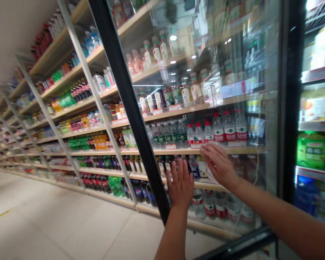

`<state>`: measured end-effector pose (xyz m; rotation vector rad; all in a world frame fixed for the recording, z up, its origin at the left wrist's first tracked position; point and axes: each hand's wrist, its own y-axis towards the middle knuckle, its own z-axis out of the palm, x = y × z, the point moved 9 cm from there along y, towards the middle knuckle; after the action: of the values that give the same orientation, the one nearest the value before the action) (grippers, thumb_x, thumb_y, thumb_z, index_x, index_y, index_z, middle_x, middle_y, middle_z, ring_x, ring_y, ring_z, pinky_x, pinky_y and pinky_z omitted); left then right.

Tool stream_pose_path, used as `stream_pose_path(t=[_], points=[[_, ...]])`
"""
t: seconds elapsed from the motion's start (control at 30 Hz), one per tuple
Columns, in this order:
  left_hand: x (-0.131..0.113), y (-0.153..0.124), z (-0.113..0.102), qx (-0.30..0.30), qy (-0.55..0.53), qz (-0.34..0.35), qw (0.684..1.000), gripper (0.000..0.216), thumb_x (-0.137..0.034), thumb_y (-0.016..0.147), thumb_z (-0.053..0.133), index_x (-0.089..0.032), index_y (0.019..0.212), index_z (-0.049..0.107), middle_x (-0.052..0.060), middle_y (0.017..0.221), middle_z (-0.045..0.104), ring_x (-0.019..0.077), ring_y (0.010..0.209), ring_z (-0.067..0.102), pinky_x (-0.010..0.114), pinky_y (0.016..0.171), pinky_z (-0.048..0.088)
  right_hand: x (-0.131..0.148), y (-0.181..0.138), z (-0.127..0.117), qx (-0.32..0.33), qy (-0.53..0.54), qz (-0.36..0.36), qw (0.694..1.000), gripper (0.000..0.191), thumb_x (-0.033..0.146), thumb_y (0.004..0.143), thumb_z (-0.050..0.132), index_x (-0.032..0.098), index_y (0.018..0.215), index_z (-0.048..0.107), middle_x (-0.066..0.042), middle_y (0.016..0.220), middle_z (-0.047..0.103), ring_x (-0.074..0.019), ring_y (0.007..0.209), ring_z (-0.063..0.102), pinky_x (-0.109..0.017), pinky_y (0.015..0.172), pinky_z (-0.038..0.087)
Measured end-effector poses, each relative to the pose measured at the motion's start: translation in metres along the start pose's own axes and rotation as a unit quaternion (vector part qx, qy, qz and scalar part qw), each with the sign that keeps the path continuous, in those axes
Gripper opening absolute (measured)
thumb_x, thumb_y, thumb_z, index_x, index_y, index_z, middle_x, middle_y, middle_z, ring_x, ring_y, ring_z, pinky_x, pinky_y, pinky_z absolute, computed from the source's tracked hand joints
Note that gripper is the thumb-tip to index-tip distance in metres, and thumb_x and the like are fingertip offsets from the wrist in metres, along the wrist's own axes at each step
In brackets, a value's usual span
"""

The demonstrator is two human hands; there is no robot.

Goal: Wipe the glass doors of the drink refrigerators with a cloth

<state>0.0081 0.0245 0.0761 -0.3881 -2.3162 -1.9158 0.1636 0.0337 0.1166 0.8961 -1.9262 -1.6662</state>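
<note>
A tall glass cooler door (233,108) with a black frame (130,108) stands in front of me. My left hand (180,184) lies flat against the glass near the frame's edge, fingers stretched upward and open. My right hand (219,164) also presses flat on the glass a little higher and to the right, fingers extended leftward. Behind the glass, water bottles with red caps and red labels (222,128) stand on a wooden shelf (233,150) just above my right hand. Neither hand holds anything.
A long row of drink shelves (70,126) runs away to the left, filled with soda, juice and water bottles. Dark cola bottles (141,189) sit on the lowest shelf. Another cooler section (314,144) is at the right. Pale tiled floor (56,224) lies at lower left.
</note>
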Motion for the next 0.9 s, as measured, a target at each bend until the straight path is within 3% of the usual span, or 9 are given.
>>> stream_pose_path(t=[0.13,0.2,0.3,0.37,0.53,0.6,0.7,0.77,0.9], points=[[0.001,0.001,0.000,-0.006,0.000,0.002,1.000,0.066,-0.031,0.099,0.050,-0.011,0.156,0.023,0.013,0.151,0.046,0.0247,0.152,0.013,0.048,0.127,0.006,0.017,-0.026,0.022,0.099,-0.013,-0.086,0.991,0.042,0.009,0.097,0.050,0.024,0.135,0.058,-0.005,0.133,0.065,-0.0170,0.134,0.051,-0.041,0.121,0.030],[0.001,0.001,0.001,-0.007,0.001,0.002,1.000,0.067,-0.031,0.100,0.050,-0.011,0.156,0.022,0.013,0.151,0.046,0.0247,0.152,0.012,0.048,0.127,0.005,0.009,-0.012,0.016,0.077,-0.014,-0.075,0.994,0.042,0.009,0.096,0.052,0.025,0.135,0.058,-0.005,0.133,0.065,-0.0176,0.133,0.052,-0.041,0.120,0.033],[0.002,0.002,0.001,-0.008,-0.002,0.001,1.000,0.068,-0.031,0.100,0.049,-0.011,0.157,0.019,0.013,0.151,0.045,0.0241,0.152,0.012,0.048,0.127,0.005,-0.009,0.013,-0.001,-0.009,-0.004,-0.008,1.000,0.043,0.010,0.096,0.054,0.026,0.136,0.058,-0.007,0.134,0.063,-0.0207,0.132,0.053,-0.043,0.115,0.040],[0.002,0.002,0.002,-0.006,-0.006,0.001,1.000,0.068,-0.031,0.100,0.049,-0.011,0.157,0.019,0.013,0.150,0.046,0.0240,0.152,0.011,0.048,0.127,0.005,-0.011,0.010,-0.003,-0.026,-0.003,0.018,0.999,0.045,0.012,0.096,0.056,0.025,0.138,0.055,-0.008,0.136,0.062,-0.0218,0.133,0.052,-0.045,0.115,0.040],[0.002,0.003,0.001,-0.007,-0.006,0.002,1.000,0.066,-0.032,0.100,0.048,-0.011,0.156,0.021,0.012,0.150,0.047,0.0240,0.152,0.012,0.047,0.127,0.005,0.014,-0.021,0.018,0.080,-0.018,-0.089,0.993,0.045,0.010,0.097,0.054,0.025,0.139,0.055,-0.005,0.134,0.064,-0.0175,0.135,0.050,-0.041,0.123,0.028],[0.001,0.003,0.000,-0.006,-0.006,0.002,1.000,0.066,-0.032,0.100,0.048,-0.011,0.156,0.021,0.012,0.150,0.047,0.0239,0.152,0.013,0.047,0.127,0.006,0.009,-0.011,0.013,0.066,-0.012,-0.092,0.994,0.045,0.007,0.095,0.054,0.025,0.137,0.057,-0.005,0.133,0.064,-0.0174,0.133,0.052,-0.040,0.121,0.030],[0.001,0.003,0.000,-0.004,-0.009,-0.001,1.000,0.067,-0.032,0.100,0.049,-0.011,0.157,0.019,0.012,0.150,0.046,0.0240,0.152,0.012,0.047,0.127,0.006,-0.007,0.016,-0.004,-0.013,0.005,-0.034,0.999,0.047,0.006,0.093,0.058,0.026,0.136,0.058,-0.006,0.132,0.065,-0.0205,0.130,0.054,-0.043,0.114,0.041],[0.001,0.002,0.001,-0.002,-0.010,-0.002,1.000,0.067,-0.031,0.100,0.049,-0.011,0.157,0.019,0.012,0.150,0.046,0.0241,0.152,0.012,0.047,0.127,0.006,-0.009,0.017,-0.006,-0.039,0.009,-0.005,0.999,0.048,0.006,0.093,0.059,0.026,0.137,0.057,-0.007,0.131,0.065,-0.0218,0.130,0.054,-0.044,0.113,0.043],[0.002,0.000,0.002,0.001,-0.011,-0.004,1.000,0.066,-0.031,0.100,0.048,-0.012,0.157,0.020,0.011,0.150,0.046,0.0238,0.152,0.012,0.047,0.127,0.006,0.010,-0.017,0.012,0.048,-0.014,-0.063,0.997,0.048,0.004,0.094,0.053,0.022,0.139,0.055,-0.006,0.133,0.064,-0.0201,0.135,0.050,-0.043,0.121,0.031]])
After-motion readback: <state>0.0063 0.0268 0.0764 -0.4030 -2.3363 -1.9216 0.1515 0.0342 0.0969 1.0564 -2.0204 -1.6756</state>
